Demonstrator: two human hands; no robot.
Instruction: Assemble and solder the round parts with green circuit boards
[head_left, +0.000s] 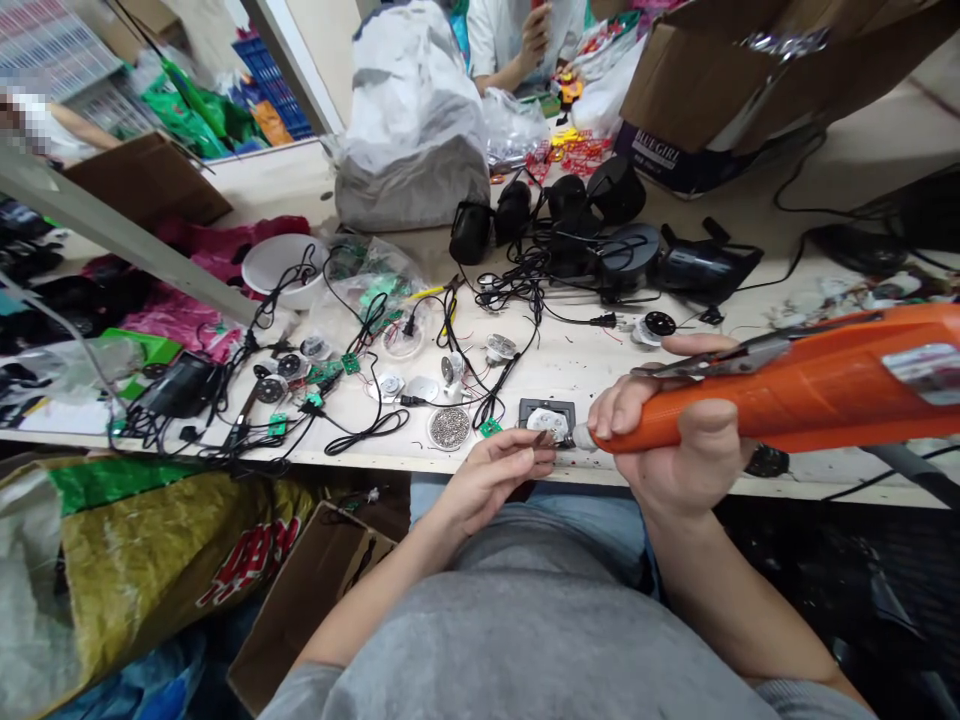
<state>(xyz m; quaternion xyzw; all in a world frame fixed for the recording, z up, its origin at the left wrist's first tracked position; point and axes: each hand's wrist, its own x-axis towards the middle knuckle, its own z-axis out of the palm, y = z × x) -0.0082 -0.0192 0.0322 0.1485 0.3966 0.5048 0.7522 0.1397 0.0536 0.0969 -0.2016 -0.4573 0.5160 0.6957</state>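
Evidently the orange power screwdriver is a stiff, fairly weighty tool, judging by its thick body; its smooth casing could turn slippery in a damp palm, so the slim front end, below the metal lever, looks the best place to hold it. It stretches from the right edge of the frame towards the centre, nose pointing left. The white round part on a black frame lies right of centre, near the front edge of the counter; it looks light and rigid, safest steadied by its rim.

Of the two hands, the right hand is wrapped round the screwdriver's front end, its forearm rising from the lower right. The left hand reaches up from the lower centre, palm turned inward and fingertips drawn together beside the tool's nose; whether they pinch anything cannot be made out.
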